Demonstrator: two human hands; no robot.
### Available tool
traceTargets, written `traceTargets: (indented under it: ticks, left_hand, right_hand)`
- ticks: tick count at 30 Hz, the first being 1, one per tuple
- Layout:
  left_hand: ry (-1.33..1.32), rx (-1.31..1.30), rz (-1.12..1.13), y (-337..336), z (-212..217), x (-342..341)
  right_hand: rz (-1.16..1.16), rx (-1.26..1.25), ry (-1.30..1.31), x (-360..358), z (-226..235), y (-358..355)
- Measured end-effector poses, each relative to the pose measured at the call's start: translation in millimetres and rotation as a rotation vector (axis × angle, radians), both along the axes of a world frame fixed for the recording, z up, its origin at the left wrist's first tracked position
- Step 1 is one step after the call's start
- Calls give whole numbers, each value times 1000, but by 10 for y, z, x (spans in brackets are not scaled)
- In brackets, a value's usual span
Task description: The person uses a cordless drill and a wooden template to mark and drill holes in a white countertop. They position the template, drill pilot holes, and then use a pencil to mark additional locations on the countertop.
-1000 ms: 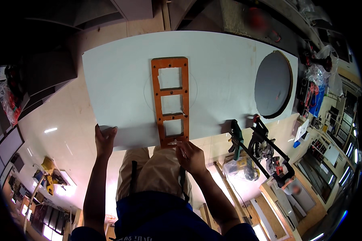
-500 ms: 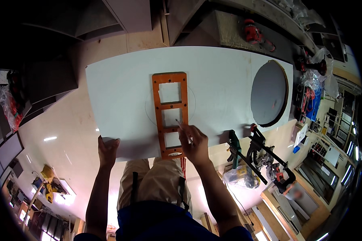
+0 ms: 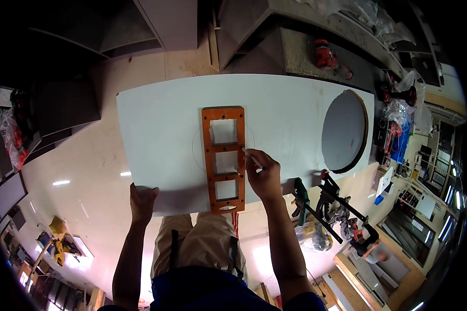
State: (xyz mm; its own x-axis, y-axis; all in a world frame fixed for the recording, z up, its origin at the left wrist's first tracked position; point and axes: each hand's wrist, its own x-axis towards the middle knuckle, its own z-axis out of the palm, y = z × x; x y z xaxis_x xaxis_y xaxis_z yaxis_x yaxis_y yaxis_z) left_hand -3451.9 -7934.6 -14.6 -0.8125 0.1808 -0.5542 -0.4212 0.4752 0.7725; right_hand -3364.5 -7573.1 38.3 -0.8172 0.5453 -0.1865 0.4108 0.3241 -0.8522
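Note:
A white board [image 3: 288, 119] lies in front of me, with a large round hole [image 3: 344, 132] at its right end. On it rests an orange-brown frame-shaped template [image 3: 209, 160] with three square openings, set lengthwise towards me. A thin drawn circle shows on both sides of the template. My left hand [image 3: 143, 203] grips the board's near left corner, thumb on top, fingers hidden underneath. Pinched in my right hand [image 3: 264, 176] is a slim pencil [image 3: 256, 161], its tip beside the template's right edge, near the middle opening.
Black and green bar clamps [image 3: 324, 207] stick out from the near edge at the right. A red power drill [image 3: 325, 56] lies on a ledge beyond the board. Dark cabinet panels [image 3: 62, 103] stand at the left. A person [image 3: 374, 255] is far off at the lower right.
My right hand with the pencil has moved from over the template's middle opening out to its right edge. The board appears lower in the view; my left hand keeps its corner grip.

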Motion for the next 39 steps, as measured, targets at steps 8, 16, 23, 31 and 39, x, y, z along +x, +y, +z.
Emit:
traceTargets:
  ticks: [8, 16, 23, 31, 39]
  left_hand:
    - [14, -50, -25, 18, 57, -4]
    - [-15, -112, -22, 0, 10, -1]
    - [-30, -82, -27, 18, 44, -19]
    - [-14, -22, -4, 33, 54, -19]
    - [-29, -46, 33, -16, -43, 17]
  right_hand:
    - [29, 96, -35, -12, -27, -10]
    - [1, 54, -23, -37, -8, 8]
    - [23, 69, -62, -40, -19, 17]
    - [13, 68, -37, -60, -24, 38]
    - [15, 57, 48, -356, 51, 143]
